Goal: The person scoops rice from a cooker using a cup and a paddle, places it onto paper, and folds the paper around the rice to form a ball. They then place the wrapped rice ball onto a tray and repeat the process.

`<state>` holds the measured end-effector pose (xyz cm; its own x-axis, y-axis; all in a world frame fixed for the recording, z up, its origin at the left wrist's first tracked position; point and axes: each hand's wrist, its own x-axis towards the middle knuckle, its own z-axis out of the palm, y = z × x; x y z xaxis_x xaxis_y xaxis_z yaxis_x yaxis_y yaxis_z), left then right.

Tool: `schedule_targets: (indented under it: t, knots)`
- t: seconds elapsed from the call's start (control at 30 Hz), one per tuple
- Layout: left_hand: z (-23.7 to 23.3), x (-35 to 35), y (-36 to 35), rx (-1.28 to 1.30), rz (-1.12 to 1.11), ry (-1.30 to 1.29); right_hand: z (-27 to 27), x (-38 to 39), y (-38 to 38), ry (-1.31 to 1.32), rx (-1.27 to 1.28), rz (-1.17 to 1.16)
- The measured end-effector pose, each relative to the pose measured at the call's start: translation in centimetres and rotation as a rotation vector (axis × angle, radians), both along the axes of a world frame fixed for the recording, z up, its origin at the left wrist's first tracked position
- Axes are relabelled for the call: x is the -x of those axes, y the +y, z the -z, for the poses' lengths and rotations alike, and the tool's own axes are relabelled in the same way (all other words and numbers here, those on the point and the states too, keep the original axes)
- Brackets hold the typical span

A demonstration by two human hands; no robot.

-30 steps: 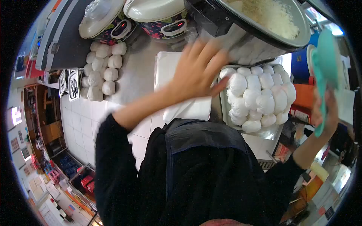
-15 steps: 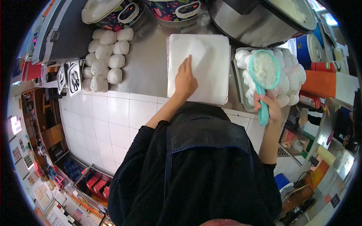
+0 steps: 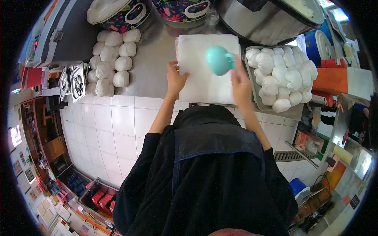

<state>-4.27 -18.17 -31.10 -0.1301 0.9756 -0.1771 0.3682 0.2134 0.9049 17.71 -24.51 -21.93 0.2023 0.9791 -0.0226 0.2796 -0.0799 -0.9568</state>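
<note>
A stack of white paper sheets point(image 3: 208, 86) lies on the steel counter in front of me. My left hand point(image 3: 177, 80) grips its left edge, thumb on top and fingers curled at the side. My right hand point(image 3: 241, 84) is closed round the handle of a turquoise rice scoop point(image 3: 218, 60) above the sheets. The scoop's rounded underside faces up, slightly blurred, so whatever is beneath its bowl is hidden. White wrapped balls point(image 3: 280, 74) are heaped in a tray point(image 3: 258, 100) to the right of the paper.
More white wrapped balls point(image 3: 103, 70) are piled on the counter's left side. Two flower-patterned pots point(image 3: 179, 11) and a large steel cooker point(image 3: 256, 25) stand at the back. A dark case point(image 3: 75, 33) and metal containers point(image 3: 78, 82) are at the far left.
My right hand has brought the scoop left over the paper and turned it over; white rice showed in it before. My left hand has moved from the sheets' middle to their left edge.
</note>
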Motion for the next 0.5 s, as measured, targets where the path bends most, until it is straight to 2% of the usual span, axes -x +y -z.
schedule_targets:
  t: [0.03,0.07,0.13,0.17,0.23,0.27,0.3,0.33,0.37,0.4,0.43,0.47,0.5]
  knots:
    - [-0.1,0.0,-0.2,-0.010,-0.007,-0.013,1.0,1.3,-0.2,-0.687,-0.287,-0.010]
    - [-0.1,0.1,-0.2,-0.007,-0.009,-0.012,2.7,2.2,-0.3,-0.686,-0.285,-0.013]
    - [0.2,0.1,-0.7,-0.042,-0.048,-0.102,5.8,3.2,-0.5,-1.063,-0.088,-0.188]
    - [-0.2,-0.2,-0.7,-0.050,-0.061,-0.106,3.4,3.1,0.2,-1.067,-0.101,-0.196]
    - [-1.2,-0.2,-2.2,-0.206,-0.177,0.119,-2.3,2.2,0.7,-0.740,-0.162,-0.065]
    - [-2.0,0.1,-2.6,-0.217,-0.183,0.116,-3.6,0.0,2.4,-0.742,-0.451,0.039]
    - [-2.8,0.6,-3.9,-0.415,0.116,0.296,-6.7,-1.5,5.3,-0.711,-0.838,0.240]
    - [-3.2,1.0,-5.1,-0.597,0.427,0.470,-10.7,-3.2,5.9,-0.664,-0.727,0.363]
    - [-3.4,1.0,-5.2,-0.595,0.430,0.468,-14.0,-5.7,7.9,-0.817,-0.726,0.406]
    - [-3.5,1.0,-5.3,-0.586,0.697,0.478,-17.1,-7.0,10.3,-0.945,-0.848,0.479]
    - [-3.6,1.1,-5.3,-0.569,0.963,0.483,-19.1,-9.2,12.7,-0.893,-0.721,0.420]
    - [-3.1,1.2,-5.1,-0.552,1.019,0.482,-20.2,-10.6,14.1,-0.839,-0.592,0.361]
    - [-2.5,1.4,-5.2,-0.546,1.020,0.480,-20.9,-10.3,13.8,-0.839,-0.587,0.359]
